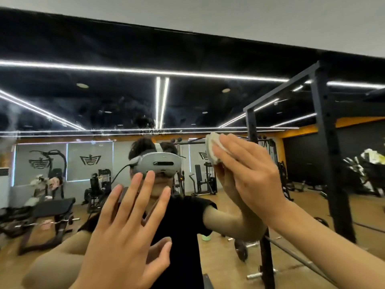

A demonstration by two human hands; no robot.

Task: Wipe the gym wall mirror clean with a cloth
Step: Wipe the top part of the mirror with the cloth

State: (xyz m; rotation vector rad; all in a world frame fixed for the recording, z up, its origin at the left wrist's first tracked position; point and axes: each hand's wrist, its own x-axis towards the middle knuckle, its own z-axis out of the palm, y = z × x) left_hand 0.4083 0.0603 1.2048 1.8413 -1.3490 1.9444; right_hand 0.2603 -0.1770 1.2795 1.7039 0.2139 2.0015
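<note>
The wall mirror (pixel 104 105) fills nearly the whole view and reflects the gym and a person with a headset. A folded white cloth (pixel 213 148) lies flat against the glass right of centre. My right hand (pixel 248 170) presses it there with straight fingers, and only the cloth's upper left part shows past the fingertips. My left hand (pixel 127 230) is raised in front of the mirror at lower centre, fingers spread and straight, holding nothing. Faint smears and specks show on the glass near the upper middle and far left.
A black power rack (pixel 325 142) shows at the right, with a barbell (pixel 295 259) slanting low beside it. In the reflection there are a bench (pixel 54 207), weight machines and a wooden floor. White wall (pixel 270 15) runs above the mirror's top edge.
</note>
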